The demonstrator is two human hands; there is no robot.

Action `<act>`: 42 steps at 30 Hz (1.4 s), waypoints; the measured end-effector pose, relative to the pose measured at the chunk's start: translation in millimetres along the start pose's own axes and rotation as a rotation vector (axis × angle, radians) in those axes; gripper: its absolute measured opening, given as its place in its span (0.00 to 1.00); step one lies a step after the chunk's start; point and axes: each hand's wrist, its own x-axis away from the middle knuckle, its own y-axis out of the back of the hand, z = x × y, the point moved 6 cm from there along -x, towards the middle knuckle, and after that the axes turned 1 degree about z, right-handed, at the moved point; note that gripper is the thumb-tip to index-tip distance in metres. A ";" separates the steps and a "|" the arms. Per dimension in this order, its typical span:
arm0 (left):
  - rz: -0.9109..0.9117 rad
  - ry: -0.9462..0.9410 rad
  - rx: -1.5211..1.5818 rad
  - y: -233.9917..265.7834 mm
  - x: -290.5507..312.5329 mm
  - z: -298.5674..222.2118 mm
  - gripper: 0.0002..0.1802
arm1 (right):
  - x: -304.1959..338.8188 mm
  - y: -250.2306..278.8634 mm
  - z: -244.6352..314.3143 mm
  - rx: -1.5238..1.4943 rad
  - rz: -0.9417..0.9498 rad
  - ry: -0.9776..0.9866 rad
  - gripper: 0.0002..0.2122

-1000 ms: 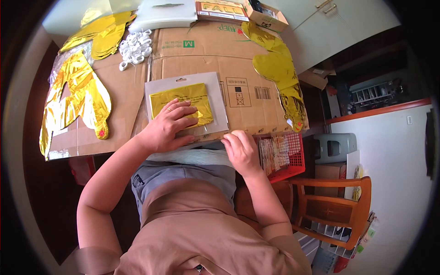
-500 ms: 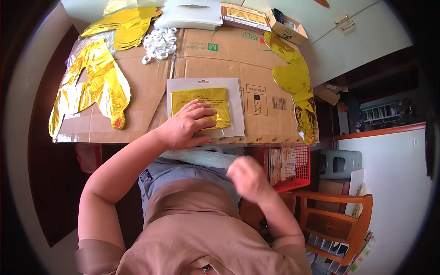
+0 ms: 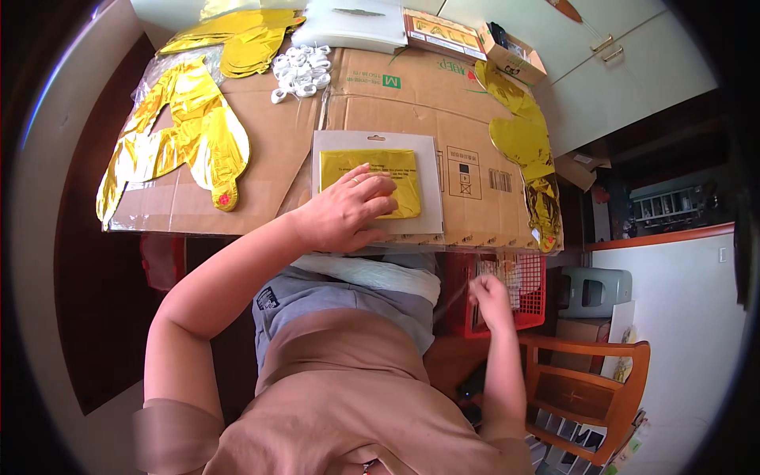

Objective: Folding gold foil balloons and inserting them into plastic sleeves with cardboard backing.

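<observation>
My left hand [image 3: 348, 210] lies on a folded gold foil packet [image 3: 405, 178], its fingers stretched out over the lower part. Beneath the packet is a pale hang card [image 3: 431, 178] with a slot at its top, at the near edge of the cardboard. Away from the table, my right hand [image 3: 492, 301] is closed in a pinch beside a red plastic basket [image 3: 532, 313]. A faint clear streak runs from its fingertips toward my lap, too thin to name. Clear plastic film [image 3: 380, 273] lies across my lap.
Flat gold foil balloons lie on the left [image 3: 190, 134] and right [image 3: 522, 138] of the cardboard [image 3: 372, 103]. A stack of gold foil pieces [image 3: 253, 51], white ribbon coils [image 3: 302, 70], a white box [image 3: 356, 24] and small cartons [image 3: 443, 36] line the back. A wooden chair [image 3: 633, 380] stands at right.
My right hand has moved right, from over my lap to beside the red basket. My left hand stays on the gold packet. The whole view has shifted slightly.
</observation>
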 end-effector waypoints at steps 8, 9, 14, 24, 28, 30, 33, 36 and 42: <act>0.045 0.122 -0.173 31.4 50.8 -20.0 0.36 | -50.5 -45.0 32.4 1.296 0.103 -0.038 0.19; 0.032 0.164 -0.185 33.2 59.6 -20.7 0.38 | -41.9 -45.0 59.5 1.317 0.103 -0.006 0.17; 0.029 0.163 -0.248 23.7 70.4 -12.3 0.43 | 12.9 -33.1 144.2 1.359 0.147 0.336 0.19; -0.102 0.069 -0.167 23.9 70.4 -8.6 0.22 | 2.6 -99.9 199.7 0.993 0.073 1.329 0.22; -0.180 0.074 -0.175 25.0 75.7 -6.5 0.14 | -8.1 -92.5 206.4 0.783 0.083 1.252 0.09; -0.216 0.162 -0.097 27.0 77.5 -2.9 0.10 | -21.1 -90.6 210.3 0.623 0.143 1.055 0.06; -0.233 0.373 -0.104 35.9 77.4 4.8 0.08 | -36.9 -91.4 207.7 0.530 0.253 0.660 0.09; -0.233 0.597 -0.094 38.3 75.3 10.9 0.07 | -47.3 -92.1 201.6 0.532 0.250 0.478 0.13; -0.196 0.785 -0.168 41.2 78.3 13.0 0.23 | -61.6 -79.4 196.4 0.611 0.275 0.190 0.20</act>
